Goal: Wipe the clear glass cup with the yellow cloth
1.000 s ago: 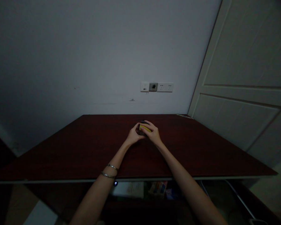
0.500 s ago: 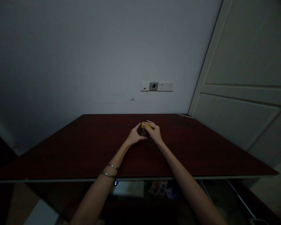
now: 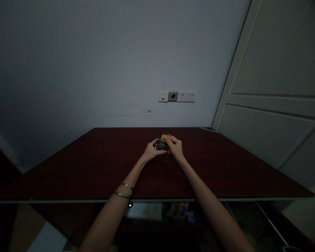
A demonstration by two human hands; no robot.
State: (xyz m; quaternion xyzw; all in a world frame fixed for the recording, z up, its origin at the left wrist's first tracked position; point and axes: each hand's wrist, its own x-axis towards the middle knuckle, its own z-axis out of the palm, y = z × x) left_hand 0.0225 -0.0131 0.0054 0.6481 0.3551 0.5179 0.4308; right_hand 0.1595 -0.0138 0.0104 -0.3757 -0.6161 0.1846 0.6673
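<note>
Over the middle of the dark red table (image 3: pixel 94 168), my left hand (image 3: pixel 149 152) curls around a small, dark, shiny, glass-like cup (image 3: pixel 162 145). Its thumb lies along the near side. My right hand (image 3: pixel 176 148) grips a yellow sponge (image 3: pixel 163 136) with a dark edge, pressed against the cup's upper right side. Yellow also shows below the right fingers. The fingers cover much of both things, and the dim light hides the cup's exact kind.
Behind the table is a pale wall with a row of sockets (image 3: pixel 177 96). A white panelled door (image 3: pixel 273 136) stands on the right. Under the table's front edge lie a white flat box (image 3: pixel 145 211) and some colourful packets (image 3: pixel 179 210).
The cup has tilted and more of its shiny side shows. My right hand has shifted slightly right, and the sponge has turned more upright, down the cup's right side.
</note>
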